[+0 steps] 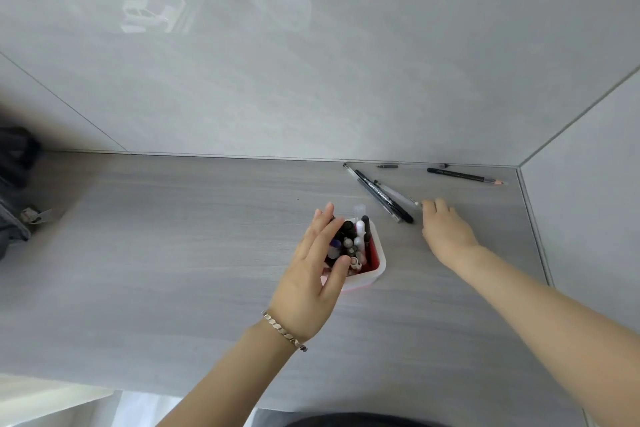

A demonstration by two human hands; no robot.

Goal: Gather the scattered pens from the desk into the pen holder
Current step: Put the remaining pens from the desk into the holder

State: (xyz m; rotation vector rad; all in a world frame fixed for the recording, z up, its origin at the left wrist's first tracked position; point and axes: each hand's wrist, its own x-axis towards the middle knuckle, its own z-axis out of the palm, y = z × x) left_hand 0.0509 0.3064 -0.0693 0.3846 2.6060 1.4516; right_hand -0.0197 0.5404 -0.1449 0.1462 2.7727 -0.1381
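A white pen holder with a red inside stands mid-desk, packed with several pens and markers. My left hand hovers over its left side, fingers spread, touching the pens. My right hand lies flat on the desk to the right, fingertips at the end of a clear pen. Beside it lie a black marker and another clear pen. A black pencil and a thin pen rest by the back wall.
The grey wooden desk meets grey wall panels at the back and on the right. A dark bag sits at the far left edge. The desk's front edge runs near the bottom of the view.
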